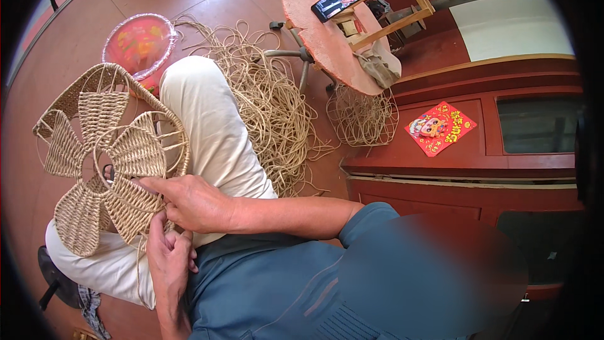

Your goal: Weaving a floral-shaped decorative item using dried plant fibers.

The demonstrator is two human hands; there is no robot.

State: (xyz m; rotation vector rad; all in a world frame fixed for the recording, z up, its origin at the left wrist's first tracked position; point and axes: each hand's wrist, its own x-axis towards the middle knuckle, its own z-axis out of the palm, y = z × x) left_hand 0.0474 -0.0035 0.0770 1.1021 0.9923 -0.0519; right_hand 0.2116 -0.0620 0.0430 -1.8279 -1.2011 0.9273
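Note:
A tan woven basket (133,154) with flower-shaped petals lies across my lap, and its wire ribs show at the rim. My right hand (196,203) rests on the petal nearest me (131,215), its index finger stretched along the weave and its other fingers curled at the edge. Just below it, my left hand (168,249) pinches the outer edge of the same petal. A loose strand of cord (138,271) hangs from that edge over my trouser leg. The fingertips partly hide where the cord meets the frame.
A big heap of loose cord (270,107) lies on the floor beside my knee. Beyond stands a round pink table (314,44) with a phone (336,2) on it. Also on the floor are a wire basket (362,116), a clear-rimmed red round container (139,44) and a dark stool (56,280).

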